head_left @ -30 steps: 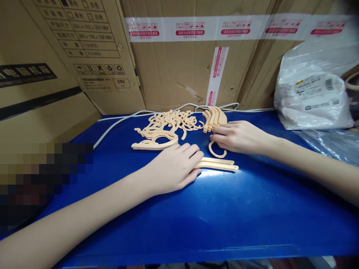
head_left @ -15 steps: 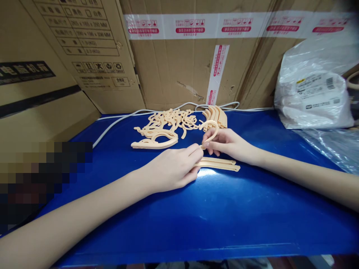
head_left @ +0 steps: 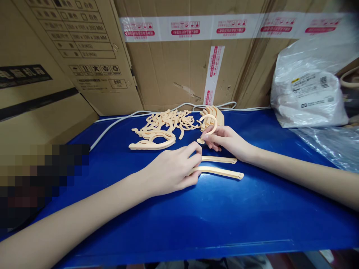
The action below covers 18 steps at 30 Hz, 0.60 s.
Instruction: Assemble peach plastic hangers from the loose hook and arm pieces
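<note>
My left hand (head_left: 179, 168) is closed on the ends of two beige hanger arms (head_left: 220, 172), which point to the right and spread apart from each other. Just beyond them, my right hand (head_left: 220, 138) pinches a beige hanger hook (head_left: 214, 121) near its lower end. A small round foot of the hook shows at the fingertips, apart from the arms. The ends of the arms inside my left hand are hidden. Behind my left hand lie folded hangers (head_left: 153, 145) in a small stack.
A pile of loose beige hooks (head_left: 171, 121) and a bundle of hanger arms (head_left: 217, 112) lie at the back of the blue table (head_left: 224, 220). A white cable (head_left: 112, 125) runs behind them. Cardboard boxes (head_left: 168, 71) wall the back and left; a plastic bag (head_left: 311, 93) sits at right.
The hook has come away from the hanger arms in my right hand, its round foot now showing. The two arms in my left hand have spread further apart.
</note>
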Each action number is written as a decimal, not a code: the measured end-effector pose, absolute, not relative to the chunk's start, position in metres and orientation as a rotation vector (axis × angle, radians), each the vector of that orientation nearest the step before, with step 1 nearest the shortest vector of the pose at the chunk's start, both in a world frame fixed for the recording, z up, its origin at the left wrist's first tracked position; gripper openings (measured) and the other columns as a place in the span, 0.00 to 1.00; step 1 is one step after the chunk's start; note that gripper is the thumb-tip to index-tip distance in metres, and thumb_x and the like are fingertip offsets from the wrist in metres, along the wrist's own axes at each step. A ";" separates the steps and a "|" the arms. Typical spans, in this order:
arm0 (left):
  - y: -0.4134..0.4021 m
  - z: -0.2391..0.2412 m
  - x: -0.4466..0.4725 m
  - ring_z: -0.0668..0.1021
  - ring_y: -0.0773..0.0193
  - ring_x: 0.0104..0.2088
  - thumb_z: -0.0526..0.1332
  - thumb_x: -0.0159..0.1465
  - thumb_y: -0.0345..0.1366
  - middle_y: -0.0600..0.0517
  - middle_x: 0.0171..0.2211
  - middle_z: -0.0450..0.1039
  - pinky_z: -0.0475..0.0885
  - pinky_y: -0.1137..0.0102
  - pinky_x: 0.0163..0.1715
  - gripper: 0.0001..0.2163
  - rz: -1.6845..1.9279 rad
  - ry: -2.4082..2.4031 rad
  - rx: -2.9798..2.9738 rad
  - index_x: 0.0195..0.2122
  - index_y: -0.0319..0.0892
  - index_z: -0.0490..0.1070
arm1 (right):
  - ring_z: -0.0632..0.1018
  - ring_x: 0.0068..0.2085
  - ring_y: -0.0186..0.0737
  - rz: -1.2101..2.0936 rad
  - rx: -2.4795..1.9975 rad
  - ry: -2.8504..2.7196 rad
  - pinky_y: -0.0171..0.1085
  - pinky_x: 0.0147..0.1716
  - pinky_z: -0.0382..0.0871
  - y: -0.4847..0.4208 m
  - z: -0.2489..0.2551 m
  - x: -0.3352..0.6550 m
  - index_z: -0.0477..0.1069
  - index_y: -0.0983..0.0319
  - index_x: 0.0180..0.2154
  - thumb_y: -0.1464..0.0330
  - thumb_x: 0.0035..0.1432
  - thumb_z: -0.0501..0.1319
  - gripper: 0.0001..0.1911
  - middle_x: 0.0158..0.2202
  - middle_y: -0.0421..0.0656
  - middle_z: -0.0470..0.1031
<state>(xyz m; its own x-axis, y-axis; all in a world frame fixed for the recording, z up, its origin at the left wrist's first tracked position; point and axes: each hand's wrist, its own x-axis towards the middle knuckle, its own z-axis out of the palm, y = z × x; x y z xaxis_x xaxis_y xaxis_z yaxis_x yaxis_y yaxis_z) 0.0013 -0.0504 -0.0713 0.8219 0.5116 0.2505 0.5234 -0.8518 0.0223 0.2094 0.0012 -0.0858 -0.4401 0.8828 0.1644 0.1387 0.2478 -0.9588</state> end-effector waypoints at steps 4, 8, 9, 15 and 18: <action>-0.048 -0.069 0.000 0.71 0.66 0.34 0.52 0.67 0.35 0.51 0.38 0.69 0.65 0.71 0.32 0.06 -0.531 -0.923 -2.982 0.36 0.40 0.65 | 0.64 0.19 0.27 1.263 -0.942 -1.760 0.30 0.18 0.56 0.001 -0.086 0.210 0.67 0.63 0.30 0.62 0.55 0.62 0.10 0.20 0.35 0.66; -0.045 -0.060 0.001 0.69 0.69 0.29 0.53 0.67 0.41 0.54 0.32 0.67 0.65 0.74 0.27 0.09 -1.148 -1.366 -3.254 0.39 0.41 0.65 | 0.64 0.20 0.28 1.254 -0.984 -1.763 0.31 0.19 0.57 0.000 -0.084 0.212 0.68 0.63 0.30 0.61 0.55 0.62 0.11 0.19 0.34 0.65; -0.044 -0.057 0.001 0.69 0.70 0.27 0.54 0.67 0.41 0.54 0.31 0.67 0.65 0.75 0.26 0.09 -1.357 -1.497 -3.299 0.39 0.41 0.64 | 0.64 0.20 0.28 1.249 -0.987 -1.770 0.31 0.19 0.57 0.000 -0.083 0.212 0.69 0.62 0.30 0.61 0.55 0.62 0.11 0.19 0.35 0.66; -0.034 -0.048 -0.003 0.69 0.70 0.30 0.60 0.61 0.38 0.52 0.32 0.67 0.67 0.76 0.28 0.09 -2.137 -1.881 -3.164 0.40 0.40 0.67 | 0.64 0.21 0.29 1.253 -0.954 -1.798 0.32 0.20 0.57 0.002 -0.084 0.212 0.69 0.63 0.29 0.61 0.53 0.62 0.10 0.20 0.36 0.66; -0.030 -0.049 -0.008 0.70 0.69 0.32 0.60 0.62 0.39 0.51 0.33 0.67 0.68 0.75 0.30 0.08 -2.257 -1.943 -3.103 0.39 0.40 0.69 | 0.63 0.19 0.27 1.269 -0.959 -1.790 0.31 0.19 0.56 0.002 -0.085 0.212 0.69 0.63 0.31 0.64 0.56 0.61 0.09 0.20 0.35 0.66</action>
